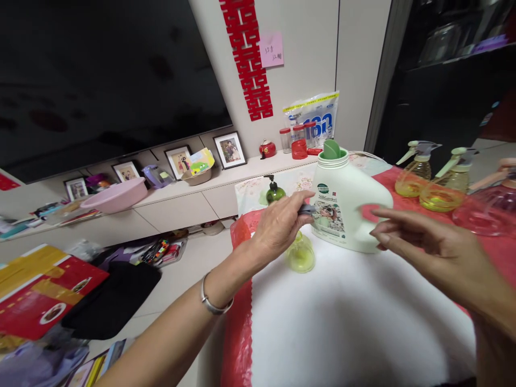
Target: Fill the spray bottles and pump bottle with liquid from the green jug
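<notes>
My left hand (282, 223) grips the grey spray head of a small yellow-green spray bottle (301, 253) that stands on a white sheet (346, 317) on the table. My right hand (419, 242) hovers to the right with fingers spread, holding nothing, its fingertips close to a large white jug (346, 201) with a green open neck and a printed label. The jug stands upright just behind the small bottle. A silver bangle is on my left wrist.
A red cloth (237, 333) covers the table under the white sheet. At the back right stand two yellow spray bottles (415, 169) and a pink one (484, 207). A dark green pump bottle (275, 191) is behind my left hand. A low cabinet holds a pink basin (115, 194), photo frames and jars.
</notes>
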`<state>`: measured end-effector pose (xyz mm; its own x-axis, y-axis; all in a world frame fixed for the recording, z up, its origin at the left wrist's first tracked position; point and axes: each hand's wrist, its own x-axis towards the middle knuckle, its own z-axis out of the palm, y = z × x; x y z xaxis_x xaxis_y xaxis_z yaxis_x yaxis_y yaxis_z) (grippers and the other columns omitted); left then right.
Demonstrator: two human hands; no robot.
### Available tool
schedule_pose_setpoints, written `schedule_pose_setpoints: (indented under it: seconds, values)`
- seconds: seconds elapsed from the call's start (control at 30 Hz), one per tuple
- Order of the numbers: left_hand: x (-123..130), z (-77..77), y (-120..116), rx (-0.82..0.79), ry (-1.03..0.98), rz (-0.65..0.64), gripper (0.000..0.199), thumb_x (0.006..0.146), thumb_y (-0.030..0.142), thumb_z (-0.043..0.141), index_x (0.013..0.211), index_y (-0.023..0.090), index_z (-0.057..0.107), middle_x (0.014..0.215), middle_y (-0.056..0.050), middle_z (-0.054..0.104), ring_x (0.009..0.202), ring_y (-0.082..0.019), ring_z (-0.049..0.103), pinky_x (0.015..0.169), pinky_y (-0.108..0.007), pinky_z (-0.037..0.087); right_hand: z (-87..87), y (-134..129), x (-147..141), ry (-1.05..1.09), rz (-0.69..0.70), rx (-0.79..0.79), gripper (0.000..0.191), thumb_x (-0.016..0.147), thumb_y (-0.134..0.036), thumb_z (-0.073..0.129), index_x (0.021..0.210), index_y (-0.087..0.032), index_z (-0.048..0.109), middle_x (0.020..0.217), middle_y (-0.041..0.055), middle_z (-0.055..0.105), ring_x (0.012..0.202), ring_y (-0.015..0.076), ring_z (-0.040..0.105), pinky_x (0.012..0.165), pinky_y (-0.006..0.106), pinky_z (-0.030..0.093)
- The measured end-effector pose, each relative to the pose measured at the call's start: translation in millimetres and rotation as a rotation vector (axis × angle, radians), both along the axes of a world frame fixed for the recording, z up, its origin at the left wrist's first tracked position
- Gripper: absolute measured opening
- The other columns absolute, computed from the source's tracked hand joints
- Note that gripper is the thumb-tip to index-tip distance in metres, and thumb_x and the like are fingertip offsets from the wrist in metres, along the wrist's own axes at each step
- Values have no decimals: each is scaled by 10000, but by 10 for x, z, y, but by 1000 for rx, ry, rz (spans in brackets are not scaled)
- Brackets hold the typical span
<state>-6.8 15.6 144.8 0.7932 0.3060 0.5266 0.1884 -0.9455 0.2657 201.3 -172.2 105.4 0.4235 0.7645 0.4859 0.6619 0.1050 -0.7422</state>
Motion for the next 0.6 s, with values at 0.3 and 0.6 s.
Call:
schedule_pose_setpoints:
  seconds: [0.3, 0.6]
  values:
    - [-39, -339, 65, -368, -93, 91, 205, 858, 252, 703, 1053, 238, 642, 953, -13, 688, 853, -192, 623, 756, -300, 459, -308, 397, -358, 13, 250, -193, 370, 923, -420, 520, 1219, -240, 651, 1065, -3, 641, 891, 94, 621, 723, 196, 537]
    - [-106, -457, 74, -647, -216, 95, 123, 772, 245, 758, 880, 227, 701, 831, 18, 587, 788, -157, 550, 709, -271, 425, -630, 580, -473, -24, 337, -301, 451, 863, -323, 495, 1283, -207, 608, 1245, 37, 565, 1051, 161, 577, 799, 286, 546]
